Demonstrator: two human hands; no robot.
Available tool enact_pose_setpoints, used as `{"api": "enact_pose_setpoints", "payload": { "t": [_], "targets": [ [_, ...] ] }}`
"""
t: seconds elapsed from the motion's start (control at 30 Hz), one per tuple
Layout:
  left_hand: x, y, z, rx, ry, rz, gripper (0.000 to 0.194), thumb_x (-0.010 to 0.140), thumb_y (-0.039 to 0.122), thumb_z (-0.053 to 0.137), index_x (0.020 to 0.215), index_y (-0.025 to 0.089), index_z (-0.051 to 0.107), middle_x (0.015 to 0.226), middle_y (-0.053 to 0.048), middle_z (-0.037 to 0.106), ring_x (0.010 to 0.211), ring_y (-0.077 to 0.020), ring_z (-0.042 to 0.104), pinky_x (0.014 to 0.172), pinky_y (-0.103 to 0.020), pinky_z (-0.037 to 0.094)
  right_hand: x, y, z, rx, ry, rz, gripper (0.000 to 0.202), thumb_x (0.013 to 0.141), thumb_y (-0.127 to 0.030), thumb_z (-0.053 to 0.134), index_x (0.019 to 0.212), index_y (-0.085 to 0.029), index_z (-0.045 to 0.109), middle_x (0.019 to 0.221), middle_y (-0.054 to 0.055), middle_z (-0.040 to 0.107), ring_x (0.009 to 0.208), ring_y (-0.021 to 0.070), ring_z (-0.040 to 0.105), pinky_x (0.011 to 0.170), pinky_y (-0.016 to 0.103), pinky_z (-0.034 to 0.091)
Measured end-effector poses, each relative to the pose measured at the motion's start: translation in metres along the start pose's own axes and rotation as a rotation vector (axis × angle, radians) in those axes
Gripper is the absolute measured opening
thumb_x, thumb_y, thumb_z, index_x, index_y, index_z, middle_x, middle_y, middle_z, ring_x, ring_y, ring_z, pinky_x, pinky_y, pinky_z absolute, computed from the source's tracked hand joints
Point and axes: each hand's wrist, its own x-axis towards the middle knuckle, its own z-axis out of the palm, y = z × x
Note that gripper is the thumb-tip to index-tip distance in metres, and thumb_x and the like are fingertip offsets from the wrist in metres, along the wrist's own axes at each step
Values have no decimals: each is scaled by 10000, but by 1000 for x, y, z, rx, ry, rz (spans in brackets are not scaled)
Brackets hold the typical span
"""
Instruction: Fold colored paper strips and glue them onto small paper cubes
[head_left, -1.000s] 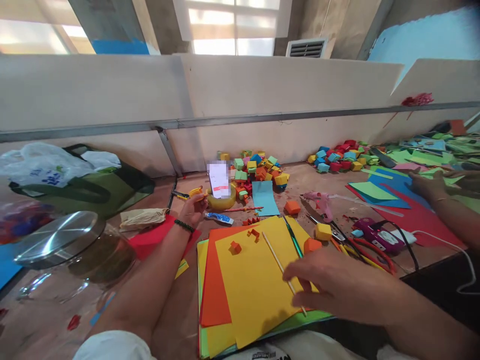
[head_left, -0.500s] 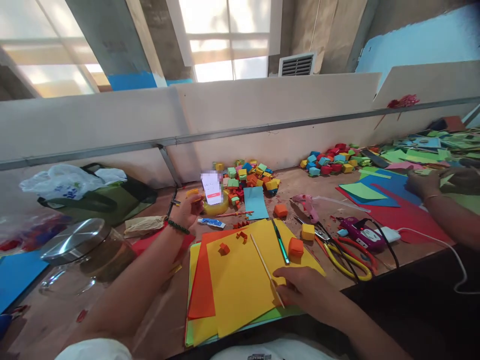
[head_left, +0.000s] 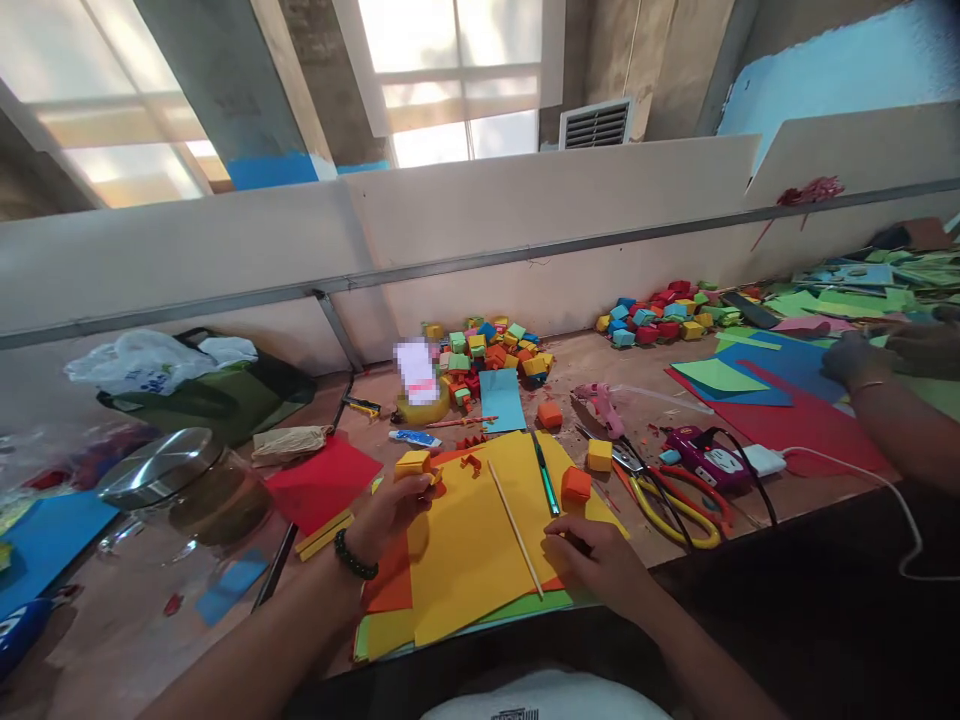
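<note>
My left hand (head_left: 391, 512) is closed around a small yellow paper cube (head_left: 412, 463), over the upper left of the stacked paper sheets. My right hand (head_left: 598, 565) rests at the stack's right edge with curled fingers; whether anything is in them is hidden. Its fingertips are just below a green craft knife (head_left: 546, 478). A thin wooden stick (head_left: 514, 530) lies across the yellow paper (head_left: 465, 570), left of that hand. Orange paper scraps (head_left: 471, 462) lie on the sheet. Close by are an orange paper cube (head_left: 576, 485) and a yellow one (head_left: 599, 456).
Yellow-handled scissors (head_left: 675, 515), a pink glue gun (head_left: 604, 410) and a purple power strip (head_left: 709, 460) lie right. Piles of paper cubes (head_left: 499, 350) stand against the partition. A glass jar (head_left: 217, 500) stands left. Another person's hands (head_left: 859, 360) are at far right.
My left hand has come back from beside the phone toward me, bringing the yellow cube over the paper stack. My right hand stays near the stack's edge, its fingers now more curled.
</note>
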Motion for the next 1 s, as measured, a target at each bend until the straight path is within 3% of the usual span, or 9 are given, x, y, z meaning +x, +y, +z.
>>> {"api": "enact_pose_setpoints", "payload": {
  "t": [0.23, 0.33, 0.4, 0.5, 0.67, 0.83, 1.0],
  "targets": [
    [1, -15, -4, -119, -35, 1, 417, 599, 154, 793, 1007, 174, 708, 691, 4, 649, 587, -72, 557, 544, -164, 412, 1, 6, 3, -6, 27, 18, 354, 874, -449, 475, 901, -181, 705, 691, 30, 661, 626, 160, 570, 569, 261, 414],
    [-3, -12, -4, -107, -68, 23, 362, 601, 144, 784, 955, 166, 712, 681, -2, 649, 590, -85, 560, 547, -181, 414, 5, 3, -11, -43, -54, 40, 369, 865, -467, 518, 978, -175, 715, 623, 3, 604, 568, 139, 519, 520, 245, 377],
    [-5, -9, -4, -102, -76, 35, 366, 599, 147, 784, 957, 173, 713, 667, 4, 645, 581, -86, 557, 540, -187, 408, 7, -7, -25, -64, -113, 25, 379, 861, -476, 538, 1019, -180, 714, 601, -8, 578, 550, 132, 507, 506, 237, 371],
    [-8, -4, -4, -107, -58, 36, 414, 579, 160, 797, 984, 179, 713, 678, 2, 657, 580, -86, 559, 539, -186, 408, 8, -32, -44, -108, -101, -27, 379, 882, -486, 504, 1019, -205, 719, 670, 19, 632, 587, 140, 549, 529, 238, 400],
    [-12, 7, -4, -83, -28, 35, 369, 585, 130, 770, 948, 181, 720, 676, -13, 658, 585, -106, 570, 541, -210, 429, 8, -65, -50, -321, -82, -110, 285, 912, -383, 495, 883, -219, 726, 739, 44, 700, 660, 154, 608, 614, 253, 424],
    [-15, 8, -3, -72, 26, -32, 308, 585, 130, 763, 878, 219, 736, 726, -21, 678, 656, -129, 595, 546, -207, 462, 8, -58, -55, -585, -44, 66, 211, 906, -250, 504, 826, -219, 696, 829, 55, 727, 726, 173, 648, 614, 254, 404],
    [-13, 0, -7, -84, 24, -120, 419, 552, 152, 787, 962, 230, 748, 715, -25, 662, 648, -137, 575, 523, -206, 477, 7, -45, -64, -722, -41, 263, 121, 863, -279, 587, 868, -232, 698, 820, 48, 729, 747, 193, 661, 605, 257, 393]
  ]
}}
